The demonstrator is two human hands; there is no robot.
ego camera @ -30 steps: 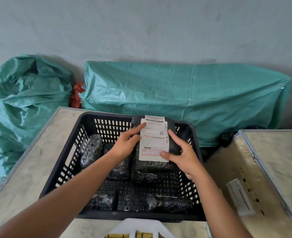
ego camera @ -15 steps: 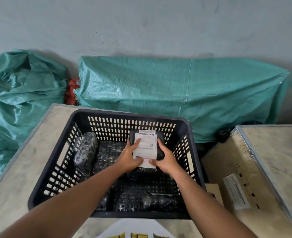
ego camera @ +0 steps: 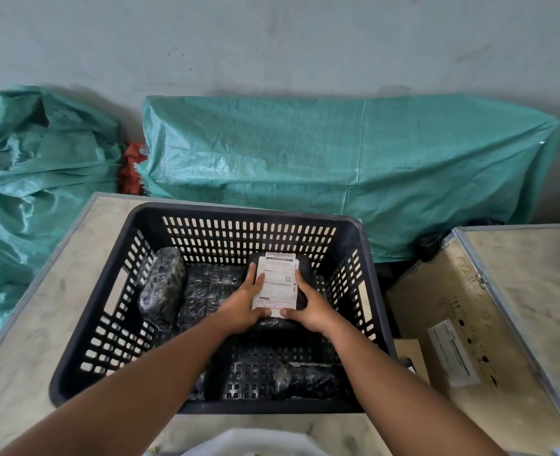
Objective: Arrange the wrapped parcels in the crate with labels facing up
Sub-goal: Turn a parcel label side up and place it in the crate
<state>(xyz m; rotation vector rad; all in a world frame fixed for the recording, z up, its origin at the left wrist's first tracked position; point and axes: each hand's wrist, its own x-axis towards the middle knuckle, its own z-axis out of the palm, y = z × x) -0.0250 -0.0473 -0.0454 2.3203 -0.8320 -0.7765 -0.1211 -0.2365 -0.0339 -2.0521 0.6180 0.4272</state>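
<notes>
A black slotted crate (ego camera: 94,327) stands on a pale table. Inside, at the back right, lies a black wrapped parcel with a white label (ego camera: 277,284) facing up. My left hand (ego camera: 242,307) grips its left side and my right hand (ego camera: 315,311) grips its right side, thumbs on the label's near edge. Two black wrapped parcels without visible labels sit at the back left: one (ego camera: 162,284) leaning on the left wall, one (ego camera: 208,292) beside it. Another dark parcel (ego camera: 305,378) lies at the front right. My left forearm hides part of the crate's front left.
Green woven sacks (ego camera: 338,172) lie against the wall behind the table, another green sack (ego camera: 32,179) at the left. A wooden box with metal edging (ego camera: 489,324) and a paper label stands to the right of the crate. Something white (ego camera: 249,444) shows at the bottom edge.
Both hands have lowered the labelled parcel from above the crate's rim down into the back right of the crate. The view has tilted down slightly.
</notes>
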